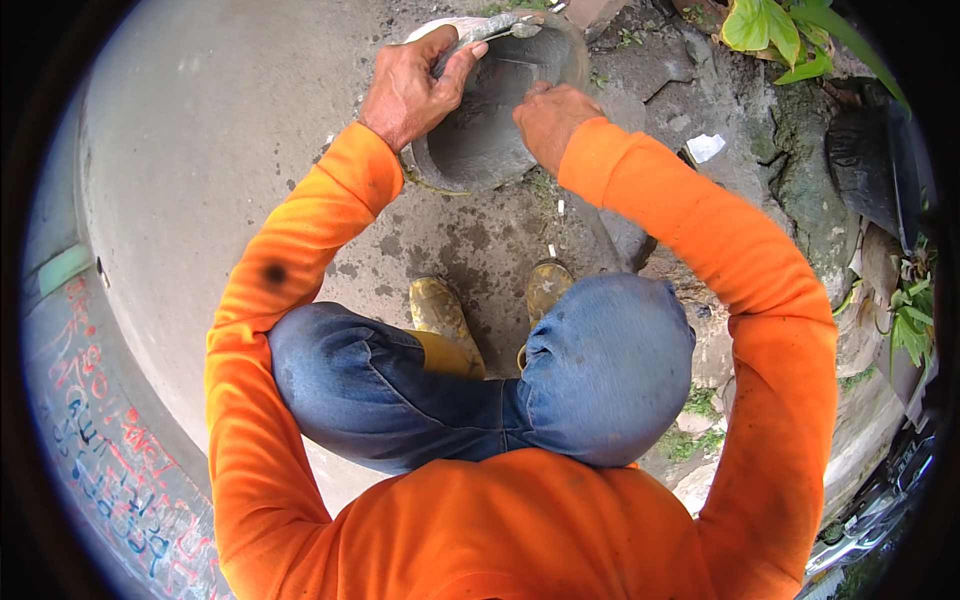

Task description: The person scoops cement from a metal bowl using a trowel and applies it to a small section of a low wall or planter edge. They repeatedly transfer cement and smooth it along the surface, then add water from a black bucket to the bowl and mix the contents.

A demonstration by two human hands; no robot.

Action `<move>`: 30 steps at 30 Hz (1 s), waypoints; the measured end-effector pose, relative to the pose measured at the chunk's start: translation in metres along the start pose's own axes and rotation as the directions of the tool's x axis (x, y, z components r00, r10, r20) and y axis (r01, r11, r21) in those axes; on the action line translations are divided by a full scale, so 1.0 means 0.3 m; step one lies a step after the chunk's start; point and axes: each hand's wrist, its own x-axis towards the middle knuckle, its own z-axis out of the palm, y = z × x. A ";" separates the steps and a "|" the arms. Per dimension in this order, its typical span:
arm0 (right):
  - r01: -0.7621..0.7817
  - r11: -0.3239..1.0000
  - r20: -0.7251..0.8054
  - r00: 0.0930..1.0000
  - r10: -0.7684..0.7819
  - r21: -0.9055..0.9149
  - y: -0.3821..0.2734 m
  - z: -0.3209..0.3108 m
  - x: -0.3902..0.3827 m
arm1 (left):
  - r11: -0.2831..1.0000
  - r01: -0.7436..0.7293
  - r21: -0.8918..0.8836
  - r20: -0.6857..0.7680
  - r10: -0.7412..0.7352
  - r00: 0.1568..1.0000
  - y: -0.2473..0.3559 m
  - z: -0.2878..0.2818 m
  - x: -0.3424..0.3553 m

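A round bucket (pixel 440 172) with grey wet mortar (pixel 480 125) inside stands on the ground in front of my boots. My left hand (pixel 418 88) is closed over its far left rim. Between thumb and fingers it grips a slim grey mortar-coated tool (pixel 490 28), whose far end lies across the bucket's far edge. The tool's exact kind is not clear. My right hand (pixel 556 122) is curled shut at the bucket's right side, knuckles up. What it holds, if anything, is hidden under the fingers.
Concrete paving (pixel 200 150) with damp spots spreads to the left. Rough stones (pixel 735 170) rise at the right, with a white scrap (pixel 705 148) and green leaves (pixel 765 30). Yellow boots (pixel 440 315) stand close behind the bucket. A marked wall (pixel 110 450) is at the lower left.
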 end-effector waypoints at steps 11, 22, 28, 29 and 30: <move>0.043 0.753 0.043 0.995 -0.094 0.657 0.120 0.185 -0.037 | 0.985 -0.072 -0.157 0.152 0.096 0.984 -0.100 -0.078 -0.076; -0.105 -0.221 0.077 0.988 -0.135 0.969 -0.040 0.431 -0.007 | 0.988 -0.013 -0.157 0.136 0.035 0.990 -0.110 -0.089 -0.061; -0.086 -0.573 -0.023 0.983 -0.181 0.815 -0.150 0.387 -0.072 | 0.978 0.146 -0.150 0.068 -0.137 0.988 -0.067 -0.043 -0.060; -0.045 -0.654 -0.105 0.977 -0.188 0.755 -0.154 0.369 -0.089 | 0.972 0.163 -0.168 0.044 -0.158 0.986 -0.066 -0.034 -0.049; -0.069 -0.655 -0.061 0.983 -0.174 0.753 -0.157 0.348 -0.100 | 0.962 0.188 -0.196 0.009 -0.190 0.982 -0.070 -0.032 -0.033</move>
